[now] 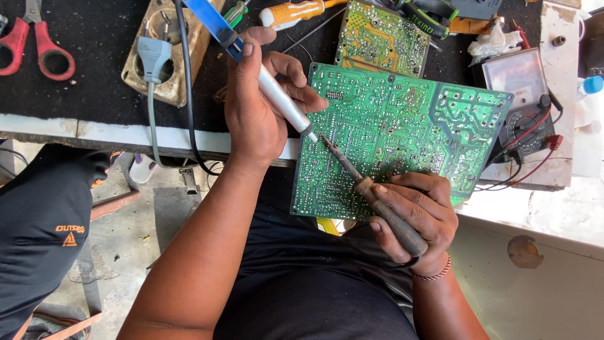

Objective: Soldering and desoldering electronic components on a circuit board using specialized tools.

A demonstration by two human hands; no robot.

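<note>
A large green circuit board (402,135) lies solder side up, overhanging the bench edge above my lap. My left hand (258,104) grips a silver and blue desoldering pump (277,91), its white tip touching the board's left part. My right hand (415,214) holds a soldering iron (377,201) by its dark wooden handle. The iron's metal tip points up-left and meets the board just beside the pump's tip.
A second green board (380,38) lies behind the first. An analogue multimeter (522,94) with red and black leads sits at right. A worn socket block with a grey plug (154,53), red scissors (38,44) and a yellow screwdriver (292,12) lie on the black bench top.
</note>
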